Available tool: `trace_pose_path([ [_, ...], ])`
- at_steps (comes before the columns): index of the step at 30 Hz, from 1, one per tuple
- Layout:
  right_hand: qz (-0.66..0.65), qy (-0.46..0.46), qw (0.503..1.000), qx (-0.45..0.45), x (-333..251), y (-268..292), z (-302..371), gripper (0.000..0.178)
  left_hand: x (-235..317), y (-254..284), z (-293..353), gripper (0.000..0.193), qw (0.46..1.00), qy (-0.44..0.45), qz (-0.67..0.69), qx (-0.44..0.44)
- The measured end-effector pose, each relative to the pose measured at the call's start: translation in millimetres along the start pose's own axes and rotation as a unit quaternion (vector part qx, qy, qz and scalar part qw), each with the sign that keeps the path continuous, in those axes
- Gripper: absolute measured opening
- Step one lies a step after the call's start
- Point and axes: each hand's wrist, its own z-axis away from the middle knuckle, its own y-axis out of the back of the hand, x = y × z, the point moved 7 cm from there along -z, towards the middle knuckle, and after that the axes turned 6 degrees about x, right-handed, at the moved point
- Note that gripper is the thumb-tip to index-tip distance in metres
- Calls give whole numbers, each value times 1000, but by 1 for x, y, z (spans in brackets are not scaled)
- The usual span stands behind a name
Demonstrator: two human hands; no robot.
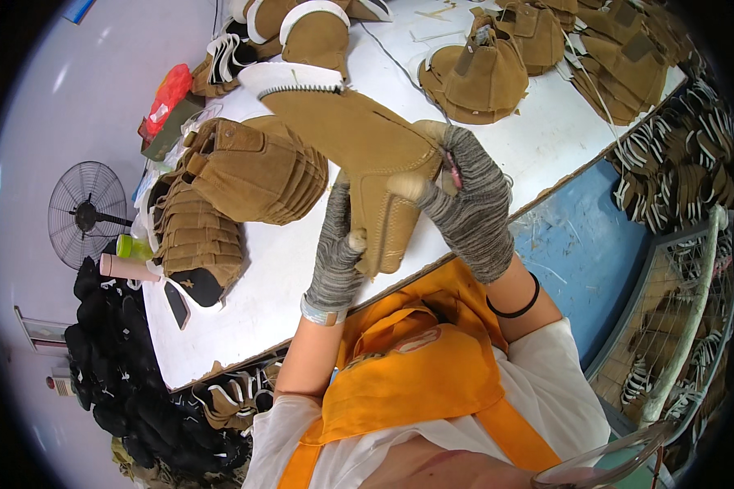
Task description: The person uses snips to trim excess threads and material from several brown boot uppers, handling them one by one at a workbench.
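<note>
Over the table I hold a tan suede boot upper (pixel 359 138) with stitched seams, a toothed edge and a white lining piece at its far end. My left hand (pixel 339 240), in a grey knitted fingerless glove, grips its lower left edge, thumb in front. My right hand (pixel 465 187), gloved the same way, pinches its right side, thumb on the face and fingers partly hidden behind. Left of my hands lies a stack of similar uppers (pixel 257 171), and a second stack (pixel 200 236) sits beside it.
More piles of uppers (pixel 473 77) lie along the far side of the white table (pixel 261 301). A box with a red plastic bag (pixel 170 98) is at the far left. A fan (pixel 87 208) stands beyond the left edge. At right is a wire cart (pixel 669 326) with more pieces.
</note>
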Motion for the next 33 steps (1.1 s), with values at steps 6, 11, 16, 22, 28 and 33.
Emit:
trace_pose_path([
  [6,-17,-97,995,11,13,11,1,33,0,-9,3,120,998,14,-41,-34],
  [11,-84,-146,985,-28,24,1,7,32,-4,36,-10,92,997,-32,-63,15],
  [16,-49,-56,997,34,25,9,5,33,15,30,-2,78,996,-58,21,60],
  [22,4,-45,999,-21,37,20,5,43,10,37,1,77,985,-19,162,59],
  [28,156,-37,987,-28,23,15,16,32,26,32,5,72,978,-45,194,57],
  [33,205,108,972,-33,7,7,18,26,28,39,8,74,984,-72,148,74],
])
